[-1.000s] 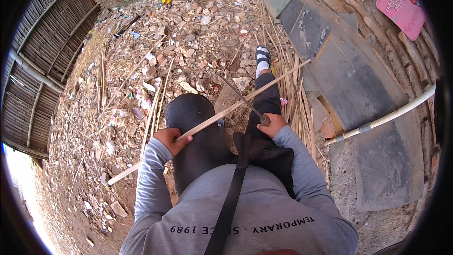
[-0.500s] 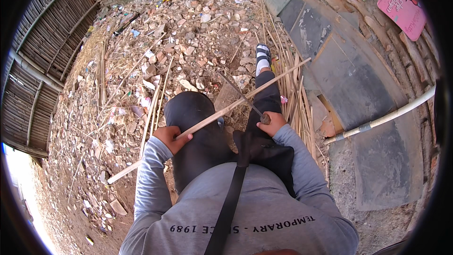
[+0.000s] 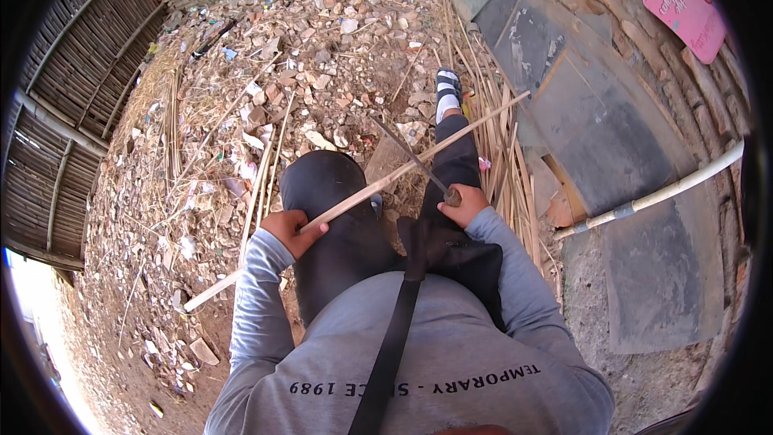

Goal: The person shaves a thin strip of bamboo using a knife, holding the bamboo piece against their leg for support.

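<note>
The left hand (image 3: 294, 229) is closed around a long pale cane (image 3: 378, 185), gripping it about a third of the way up from its lower end. The cane is held slanted across both knees, its lower end past the fingers toward the rubble (image 3: 241, 97), its upper end well beyond the right hand (image 3: 460, 204). The cane is judged light, stiff and smooth; a slip through the fingers is possible. The right hand is clenched on the handle of a thin dark blade (image 3: 407, 157), which touches the cane just beyond the knuckles. The handle alone is to be held.
</note>
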The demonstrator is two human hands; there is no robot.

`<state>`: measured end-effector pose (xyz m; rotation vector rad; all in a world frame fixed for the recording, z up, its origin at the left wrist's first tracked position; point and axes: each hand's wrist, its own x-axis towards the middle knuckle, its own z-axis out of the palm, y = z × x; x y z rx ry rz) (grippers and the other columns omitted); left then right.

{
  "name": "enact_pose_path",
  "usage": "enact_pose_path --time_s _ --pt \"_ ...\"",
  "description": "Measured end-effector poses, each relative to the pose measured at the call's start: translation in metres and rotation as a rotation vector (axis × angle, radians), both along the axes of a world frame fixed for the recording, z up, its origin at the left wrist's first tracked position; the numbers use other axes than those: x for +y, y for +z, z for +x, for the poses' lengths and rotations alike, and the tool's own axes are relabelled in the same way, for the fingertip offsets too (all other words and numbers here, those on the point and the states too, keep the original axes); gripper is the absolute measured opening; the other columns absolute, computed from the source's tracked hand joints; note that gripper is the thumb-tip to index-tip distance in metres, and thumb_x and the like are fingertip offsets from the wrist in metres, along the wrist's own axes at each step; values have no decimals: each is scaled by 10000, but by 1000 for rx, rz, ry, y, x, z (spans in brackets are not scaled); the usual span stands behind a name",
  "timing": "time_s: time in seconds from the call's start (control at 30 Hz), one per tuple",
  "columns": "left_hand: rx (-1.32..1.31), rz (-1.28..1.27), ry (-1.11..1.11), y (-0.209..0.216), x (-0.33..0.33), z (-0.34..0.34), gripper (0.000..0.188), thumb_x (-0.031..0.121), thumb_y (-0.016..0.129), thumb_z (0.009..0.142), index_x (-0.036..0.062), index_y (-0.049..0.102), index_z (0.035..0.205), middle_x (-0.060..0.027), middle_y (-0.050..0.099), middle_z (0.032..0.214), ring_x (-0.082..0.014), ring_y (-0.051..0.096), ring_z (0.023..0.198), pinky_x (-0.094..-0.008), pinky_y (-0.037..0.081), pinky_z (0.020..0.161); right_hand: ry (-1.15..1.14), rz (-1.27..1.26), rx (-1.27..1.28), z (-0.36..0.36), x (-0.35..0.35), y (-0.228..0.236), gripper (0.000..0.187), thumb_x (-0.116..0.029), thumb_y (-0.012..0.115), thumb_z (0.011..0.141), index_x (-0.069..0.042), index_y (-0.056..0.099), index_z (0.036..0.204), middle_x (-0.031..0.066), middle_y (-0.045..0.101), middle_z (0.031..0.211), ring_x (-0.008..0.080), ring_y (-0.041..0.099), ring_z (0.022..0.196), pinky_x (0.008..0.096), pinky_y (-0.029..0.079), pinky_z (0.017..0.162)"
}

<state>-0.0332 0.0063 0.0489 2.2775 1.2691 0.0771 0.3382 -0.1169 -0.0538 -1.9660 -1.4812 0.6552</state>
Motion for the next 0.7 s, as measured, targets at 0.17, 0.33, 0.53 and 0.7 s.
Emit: enact_pose_path --time_s 0.17,0.33,0.53,0.7 --pt "10 -14 7 0 0 0 550 545 675 833 2 651 752 -169 589 623 -325 605 615 -410 474 599 -15 20 -8 -2 -1 2 351 -309 751 734 -22 642 905 216 637 813 416 626 825 429 501 742" --pt "17 9 10 0 -1 1 555 547 675 832 1 643 739 -171 581 617 -329 601 609 -416 468 595 -33 6 -6 -3 -2 1 352 -312 750 737 -24 643 907 217 639 816 416 627 824 433 502 740" --pt "-5 30 8 -3 -1 0 557 542 685 828 -2 630 719 -171 567 601 -327 584 587 -416 460 582 -53 22 -8 -6 -4 0 331 -303 751 739 -28 636 880 212 640 799 420 626 820 438 502 734" --pt "-4 28 17 -3 -2 0 547 526 694 829 -4 624 712 -165 558 588 -319 569 565 -413 454 569 -66 31 -13 -8 -5 -2 320 -298 749 741 -25 623 852 213 640 783 422 626 809 444 502 722"
